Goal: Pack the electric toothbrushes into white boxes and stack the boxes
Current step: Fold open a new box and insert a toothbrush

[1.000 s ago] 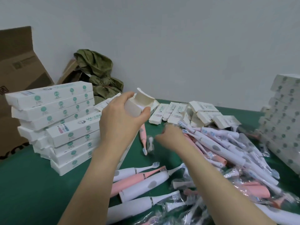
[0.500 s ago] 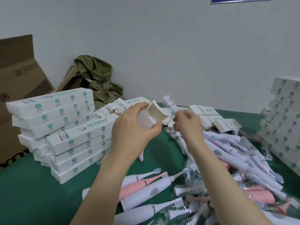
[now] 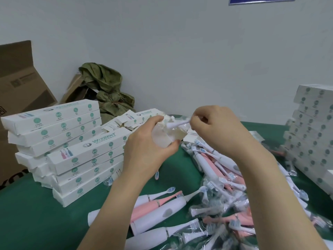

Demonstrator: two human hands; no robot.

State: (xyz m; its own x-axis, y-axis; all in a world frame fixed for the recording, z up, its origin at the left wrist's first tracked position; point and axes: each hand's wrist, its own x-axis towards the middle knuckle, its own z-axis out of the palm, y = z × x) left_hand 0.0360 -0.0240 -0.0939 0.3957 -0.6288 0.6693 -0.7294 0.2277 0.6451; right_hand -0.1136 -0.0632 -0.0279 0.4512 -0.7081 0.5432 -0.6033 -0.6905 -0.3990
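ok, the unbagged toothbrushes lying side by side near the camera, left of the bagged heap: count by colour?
white toothbrushes: 3
pink toothbrush: 1
Total: 4

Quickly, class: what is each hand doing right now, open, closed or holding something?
Left hand: grips the open end of a white box.
Right hand: pinches a white brush head at the box's mouth.
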